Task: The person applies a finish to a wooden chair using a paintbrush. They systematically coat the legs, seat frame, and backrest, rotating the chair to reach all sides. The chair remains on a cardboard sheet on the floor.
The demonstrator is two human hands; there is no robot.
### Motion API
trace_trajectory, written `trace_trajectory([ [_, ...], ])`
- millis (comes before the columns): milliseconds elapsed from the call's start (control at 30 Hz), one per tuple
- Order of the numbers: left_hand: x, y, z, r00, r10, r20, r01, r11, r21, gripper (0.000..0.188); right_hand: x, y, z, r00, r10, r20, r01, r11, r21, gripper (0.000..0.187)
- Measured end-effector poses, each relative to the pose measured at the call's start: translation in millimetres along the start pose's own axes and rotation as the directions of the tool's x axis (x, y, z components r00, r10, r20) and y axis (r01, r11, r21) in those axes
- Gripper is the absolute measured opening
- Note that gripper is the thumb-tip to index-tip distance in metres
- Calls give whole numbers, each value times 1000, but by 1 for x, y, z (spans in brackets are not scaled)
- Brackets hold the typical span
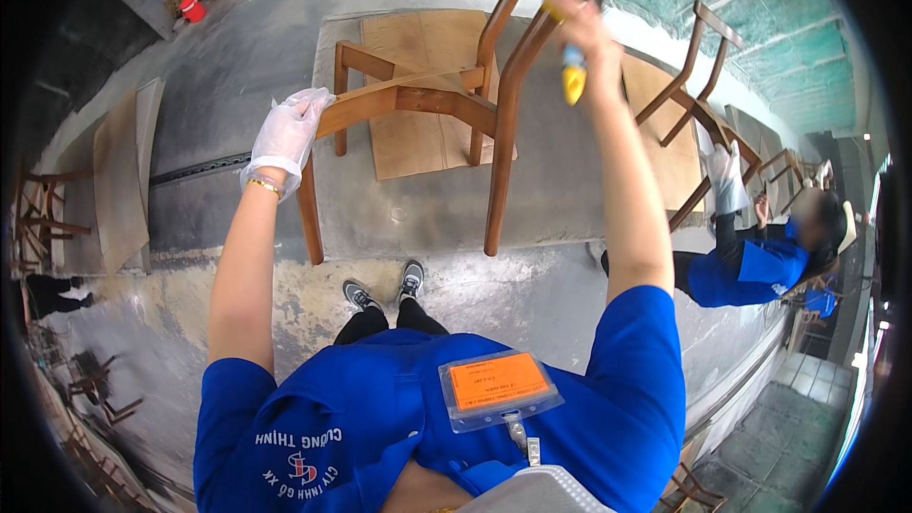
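A brown wooden chair frame [446, 100] stands upright before me, its seat just open rails and crossing braces. My left hand [288, 133], in a thin clear plastic glove, is closed round the front corner of the seat rail, above a front leg. Up by the chair's back post, my right hand [584, 28] is closed on a paintbrush [574, 76] whose yellow and blue handle end sticks out below. Its dark head is at or very near the post; motion blur hides whether they touch. The right fingers are smeared too.
Brown cardboard [399, 157] lies under the chair on a grey platform. At the right, a co-worker [760, 261] in blue handles another chair [698, 100]. Red buckets [193, 9] stand at the far left, and stacked chair frames [47, 204] at the left edge.
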State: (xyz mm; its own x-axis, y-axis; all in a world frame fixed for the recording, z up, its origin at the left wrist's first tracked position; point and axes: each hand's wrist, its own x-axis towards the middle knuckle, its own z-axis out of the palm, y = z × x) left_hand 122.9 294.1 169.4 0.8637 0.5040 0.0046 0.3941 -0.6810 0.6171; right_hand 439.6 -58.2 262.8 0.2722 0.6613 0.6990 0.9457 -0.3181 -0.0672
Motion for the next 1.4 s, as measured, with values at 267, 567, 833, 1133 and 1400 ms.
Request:
trace_trajectory([
  [267,4,-9,11,999,12,-35,-16,994,-107,39,-370,-179,42,740,107,664,-285,944,166,3],
  [567,6,2,16,1000,-15,-1,15,994,-104,37,-316,-131,93,-345,923,173,-453,-325,830,17],
  [833,2,6,17,1000,-30,-1,30,999,-30,37,-278,-112,75,14,956,293,-135,-289,948,26],
  [1133,-4,6,19,1000,-27,11,28,995,-95,37,-325,-125,121,-409,876,255,-160,-344,925,15],
  [1400,-2,0,22,1000,-16,3,16,991,-136,38,-283,-144,77,-48,912,408,-2,-408,913,28],
])
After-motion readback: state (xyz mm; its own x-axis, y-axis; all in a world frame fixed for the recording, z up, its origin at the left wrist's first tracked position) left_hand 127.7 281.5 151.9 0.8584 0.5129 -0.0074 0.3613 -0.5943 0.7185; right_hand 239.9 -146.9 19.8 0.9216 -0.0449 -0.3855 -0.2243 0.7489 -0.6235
